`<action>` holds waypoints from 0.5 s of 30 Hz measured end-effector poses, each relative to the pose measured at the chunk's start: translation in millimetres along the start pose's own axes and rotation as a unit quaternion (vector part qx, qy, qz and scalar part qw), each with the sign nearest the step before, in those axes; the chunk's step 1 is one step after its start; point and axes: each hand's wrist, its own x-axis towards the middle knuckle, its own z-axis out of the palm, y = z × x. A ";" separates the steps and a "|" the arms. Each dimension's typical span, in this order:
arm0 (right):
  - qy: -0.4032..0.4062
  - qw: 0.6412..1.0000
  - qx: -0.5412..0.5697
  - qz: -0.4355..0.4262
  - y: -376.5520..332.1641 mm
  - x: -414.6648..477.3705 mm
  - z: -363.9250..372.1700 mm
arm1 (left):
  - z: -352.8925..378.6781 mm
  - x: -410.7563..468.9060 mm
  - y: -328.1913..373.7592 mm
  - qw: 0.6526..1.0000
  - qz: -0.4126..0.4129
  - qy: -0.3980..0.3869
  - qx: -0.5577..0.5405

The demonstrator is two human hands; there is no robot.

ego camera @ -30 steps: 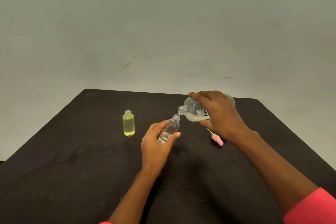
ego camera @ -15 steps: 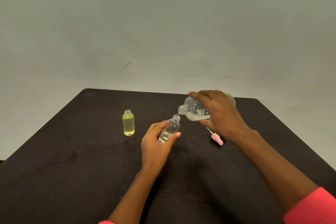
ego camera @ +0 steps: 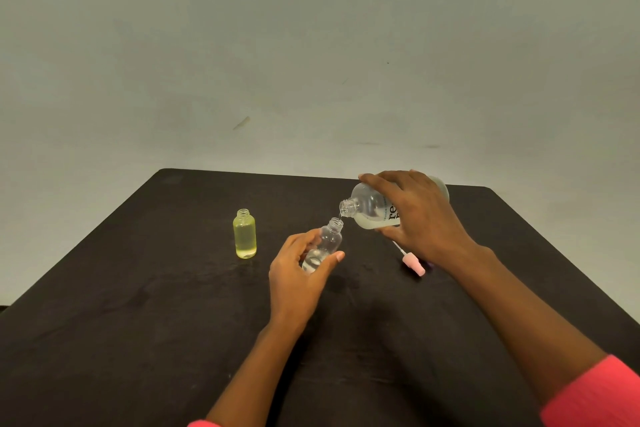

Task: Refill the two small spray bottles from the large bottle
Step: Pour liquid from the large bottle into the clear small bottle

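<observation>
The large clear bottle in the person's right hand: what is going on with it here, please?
The right hand tips the large clear plastic bottle, neck down, over the mouth of a small clear plastic bottle, which the left hand holds tilted. Only a little liquid sits in that small bottle. A small bottle of yellow liquid stands uncapped on the black table, and a pink spray cap lies beside the right wrist.

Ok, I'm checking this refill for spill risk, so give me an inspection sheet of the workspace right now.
Surface: dark table, rounded far corners.
Job's things: large bottle tilted, mouth just above the neck of the clear small bottle; yellow small bottle upright, uncapped.
Clutter: pink spray cap lying on the table by the right wrist.
Grippers: left hand holds clear small bottle; right hand grips large bottle.
Cables: nothing seen.
Surroundings: plain pale wall.
</observation>
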 end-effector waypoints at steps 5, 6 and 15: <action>0.001 1.000 0.001 0.000 -0.6 0.1 0.7 | -0.3 -0.2 -0.6 1.000 0.001 -0.001 0.003; 0.001 1.000 -0.002 -0.001 -0.8 0.2 0.7 | -0.5 -0.3 0.0 1.000 0.001 0.000 0.002; -0.005 1.000 -0.001 -0.001 -2.8 1.8 0.9 | -0.6 -0.1 1.0 1.000 0.002 -0.003 -0.003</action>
